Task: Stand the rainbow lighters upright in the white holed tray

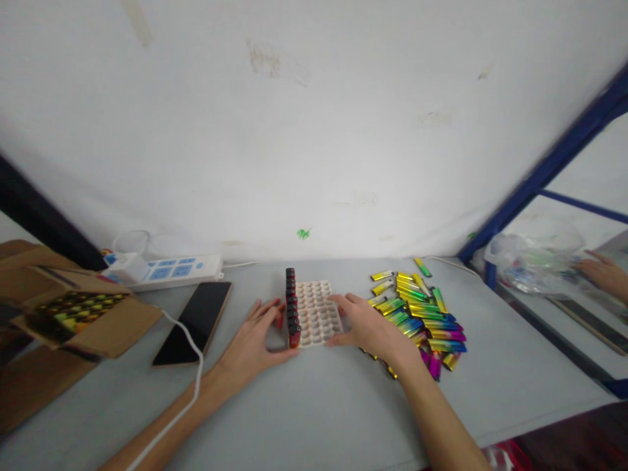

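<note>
A pale tray with rows of small holes lies on the grey table. Along its left edge stands an upright row of red lighters with black tops. My left hand rests at that edge, its thumb by the near corner and its fingers bent beside the row. At the opposite side, the thumb and forefinger of my right hand are on the tray's right edge. Just beyond that hand is a loose pile of shiny yellow, green, blue and magenta lighter-shaped pieces; the wrist hides part of it.
At the left are an open cardboard box of yellow-topped pieces, a dark phone and a white power strip. A white cable crosses over my left forearm. Past the blue frame, another person's hand is near plastic bags.
</note>
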The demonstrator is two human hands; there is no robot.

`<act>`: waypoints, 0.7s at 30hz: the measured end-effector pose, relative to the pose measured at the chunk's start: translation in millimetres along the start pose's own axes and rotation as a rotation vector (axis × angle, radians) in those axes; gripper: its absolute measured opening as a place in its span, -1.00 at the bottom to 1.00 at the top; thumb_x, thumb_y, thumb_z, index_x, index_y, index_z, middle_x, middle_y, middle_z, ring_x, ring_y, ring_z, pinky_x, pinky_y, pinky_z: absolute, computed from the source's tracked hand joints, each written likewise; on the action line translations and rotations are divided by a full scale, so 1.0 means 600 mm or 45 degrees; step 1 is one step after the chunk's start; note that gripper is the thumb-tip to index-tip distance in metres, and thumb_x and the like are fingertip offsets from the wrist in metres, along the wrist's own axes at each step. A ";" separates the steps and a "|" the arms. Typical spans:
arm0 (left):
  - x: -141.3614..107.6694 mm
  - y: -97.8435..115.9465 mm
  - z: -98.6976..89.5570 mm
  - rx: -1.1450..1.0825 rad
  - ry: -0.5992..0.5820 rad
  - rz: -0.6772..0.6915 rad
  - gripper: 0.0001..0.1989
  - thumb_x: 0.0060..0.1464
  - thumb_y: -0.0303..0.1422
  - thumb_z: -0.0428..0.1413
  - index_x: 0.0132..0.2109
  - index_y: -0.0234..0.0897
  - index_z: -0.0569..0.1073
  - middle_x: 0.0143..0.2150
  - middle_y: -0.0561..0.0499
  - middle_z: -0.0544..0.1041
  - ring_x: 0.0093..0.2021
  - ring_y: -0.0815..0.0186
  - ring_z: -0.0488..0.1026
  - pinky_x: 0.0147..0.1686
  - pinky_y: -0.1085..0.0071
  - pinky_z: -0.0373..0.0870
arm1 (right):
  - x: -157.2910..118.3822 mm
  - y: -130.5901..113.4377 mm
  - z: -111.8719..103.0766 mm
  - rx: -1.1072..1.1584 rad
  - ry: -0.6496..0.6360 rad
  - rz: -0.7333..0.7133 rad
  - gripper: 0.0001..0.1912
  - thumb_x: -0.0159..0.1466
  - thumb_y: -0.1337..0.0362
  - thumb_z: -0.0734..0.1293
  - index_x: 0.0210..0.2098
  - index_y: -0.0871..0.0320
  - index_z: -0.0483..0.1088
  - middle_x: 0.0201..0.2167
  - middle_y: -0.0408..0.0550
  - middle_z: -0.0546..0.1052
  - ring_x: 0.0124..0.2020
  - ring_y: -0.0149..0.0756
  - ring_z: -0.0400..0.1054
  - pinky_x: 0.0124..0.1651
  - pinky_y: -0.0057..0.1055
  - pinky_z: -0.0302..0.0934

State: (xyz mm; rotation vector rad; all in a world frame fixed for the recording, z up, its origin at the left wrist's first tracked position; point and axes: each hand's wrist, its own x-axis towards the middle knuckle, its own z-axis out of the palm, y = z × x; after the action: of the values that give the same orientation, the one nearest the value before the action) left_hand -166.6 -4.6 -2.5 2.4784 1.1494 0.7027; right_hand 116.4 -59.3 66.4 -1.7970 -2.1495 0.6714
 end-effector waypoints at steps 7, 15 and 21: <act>0.000 0.005 0.003 -0.073 0.018 -0.014 -0.47 0.02 -0.14 0.39 0.10 -0.17 0.49 0.24 -0.16 0.65 0.31 -0.06 0.56 0.49 -0.14 0.27 | 0.006 0.002 0.005 0.027 0.032 -0.051 -0.17 0.14 0.22 0.68 0.34 0.15 0.40 0.18 0.22 0.53 0.19 0.07 0.49 0.29 -0.10 0.34; -0.002 0.008 -0.002 -0.167 0.017 -0.062 -0.39 0.03 -0.14 0.39 0.20 -0.16 0.46 0.19 -0.11 0.68 0.13 -0.01 0.67 0.37 -0.05 0.46 | 0.013 0.011 0.026 0.101 0.102 -0.093 -0.07 0.17 0.15 0.66 0.43 0.22 0.31 0.34 0.32 0.48 0.36 0.12 0.39 0.40 -0.06 0.25; 0.000 0.013 -0.013 -0.242 -0.031 -0.135 -0.35 0.00 -0.17 0.43 0.21 -0.13 0.47 0.13 -0.10 0.70 0.04 -0.02 0.69 0.09 0.06 0.66 | 0.018 0.012 0.025 0.163 0.110 -0.136 -0.40 0.21 0.17 0.63 0.19 0.17 0.52 0.12 0.19 0.64 0.14 0.08 0.55 0.20 -0.15 0.37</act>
State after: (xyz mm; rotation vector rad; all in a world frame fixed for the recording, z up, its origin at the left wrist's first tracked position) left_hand -166.3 -9.1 7.8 2.2457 1.1398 0.7150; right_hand 113.3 -50.6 48.6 -1.6045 -2.0792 0.6761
